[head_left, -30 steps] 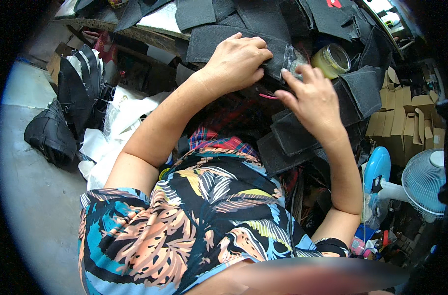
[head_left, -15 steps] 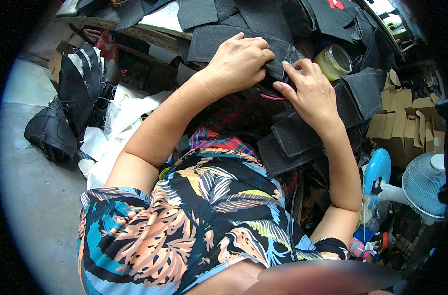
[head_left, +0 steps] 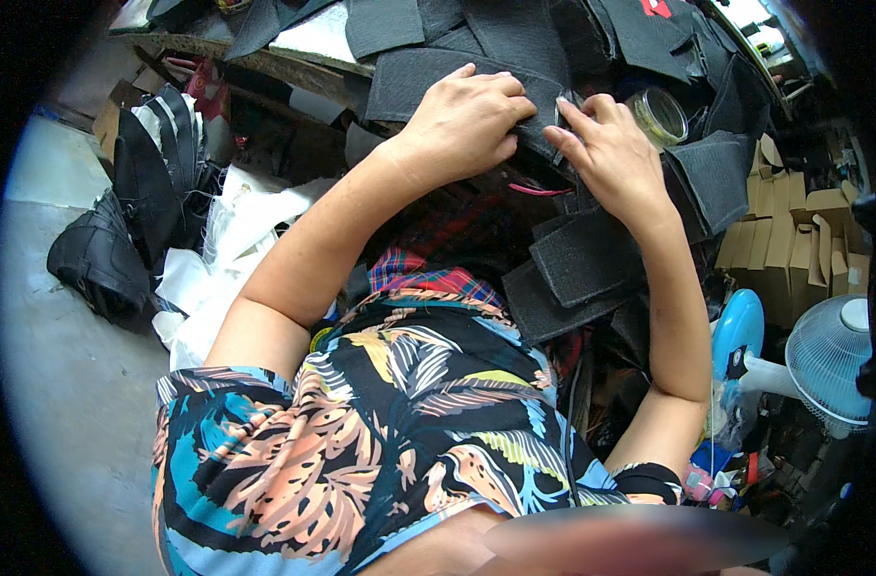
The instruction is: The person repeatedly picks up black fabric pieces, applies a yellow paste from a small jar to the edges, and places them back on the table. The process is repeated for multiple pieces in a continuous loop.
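A long black felt-like fabric piece (head_left: pixel 396 88) lies across the pile in front of me. My left hand (head_left: pixel 472 123) rests on it with curled fingers, the thumb down by its near edge. At the right end of this piece is my right hand (head_left: pixel 611 149), its thumb and forefinger stretched out and apart, the tips at the fabric's edge. The other right fingers are bent, and what lies under them is hidden. Just beyond that hand stands an open glass jar (head_left: pixel 661 117) with pale yellowish contents, partly covered by the hand.
More black pieces (head_left: pixel 592 259) overlap below my right wrist. Pink cord-like strands (head_left: pixel 537 190) stick out between my hands. White cloth (head_left: pixel 229 216) and black stitched bundles (head_left: pixel 107 254) lie to the left. Cardboard boxes (head_left: pixel 793 235) and a blue-and-white fan (head_left: pixel 827 360) stand at the right.
My right hand has shifted slightly right, now covering more of the jar; its thumb has moved up nearer the fabric's end. My left hand has hardly moved.
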`<state>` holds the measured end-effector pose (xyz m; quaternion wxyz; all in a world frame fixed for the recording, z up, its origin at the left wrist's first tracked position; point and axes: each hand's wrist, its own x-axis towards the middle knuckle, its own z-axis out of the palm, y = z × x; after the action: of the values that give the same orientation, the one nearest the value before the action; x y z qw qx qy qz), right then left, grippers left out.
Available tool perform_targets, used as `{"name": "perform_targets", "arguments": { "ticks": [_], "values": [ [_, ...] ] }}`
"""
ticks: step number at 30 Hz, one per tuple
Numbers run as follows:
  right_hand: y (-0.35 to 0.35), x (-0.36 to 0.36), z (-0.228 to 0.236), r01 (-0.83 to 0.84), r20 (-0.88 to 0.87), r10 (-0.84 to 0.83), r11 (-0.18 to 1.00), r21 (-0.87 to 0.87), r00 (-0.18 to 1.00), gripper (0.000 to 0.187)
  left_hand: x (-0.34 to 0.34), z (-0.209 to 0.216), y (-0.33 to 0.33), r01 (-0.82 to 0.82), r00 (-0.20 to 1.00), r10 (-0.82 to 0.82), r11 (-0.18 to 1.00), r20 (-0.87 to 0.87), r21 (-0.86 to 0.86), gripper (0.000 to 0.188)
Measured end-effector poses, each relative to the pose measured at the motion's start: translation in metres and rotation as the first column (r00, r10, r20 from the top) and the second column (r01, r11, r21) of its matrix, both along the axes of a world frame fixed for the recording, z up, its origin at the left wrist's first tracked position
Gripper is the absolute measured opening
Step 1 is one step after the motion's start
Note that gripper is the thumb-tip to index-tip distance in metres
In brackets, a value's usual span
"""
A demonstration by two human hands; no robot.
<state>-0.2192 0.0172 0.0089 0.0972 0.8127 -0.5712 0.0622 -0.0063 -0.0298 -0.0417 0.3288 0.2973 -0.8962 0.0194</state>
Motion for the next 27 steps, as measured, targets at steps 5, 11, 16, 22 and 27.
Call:
{"name": "perform_targets", "arguments": {
  "ticks": [5,11,16,22,27],
  "values": [
    [-0.011,-0.004,-0.014,-0.012,-0.055,0.009,0.998,-0.056,0.998,0.064,-0.001,0.001,0.001,-0.021,1.000,0.021,1.000,0.020,-0.017,0.031],
    [-0.018,-0.005,-0.015,0.028,-0.064,-0.030,0.999,-0.039,0.997,0.065,0.000,0.003,0.002,-0.014,0.999,0.013,1.000,0.031,0.014,0.033],
    [-0.013,-0.004,-0.012,0.021,-0.022,-0.022,0.999,-0.029,1.000,0.065,0.000,0.001,0.002,-0.024,0.999,0.025,1.000,0.025,-0.012,0.033],
    [0.028,0.010,0.001,-0.145,-0.044,0.142,0.987,-0.074,0.989,0.063,-0.001,0.001,0.002,-0.011,1.000,0.011,1.000,-0.009,-0.008,0.033],
    [0.059,0.022,0.011,-0.169,-0.047,0.171,0.985,0.036,0.984,0.060,-0.001,0.002,0.002,-0.009,1.000,0.009,1.000,-0.013,-0.012,0.032]
  ]
}}
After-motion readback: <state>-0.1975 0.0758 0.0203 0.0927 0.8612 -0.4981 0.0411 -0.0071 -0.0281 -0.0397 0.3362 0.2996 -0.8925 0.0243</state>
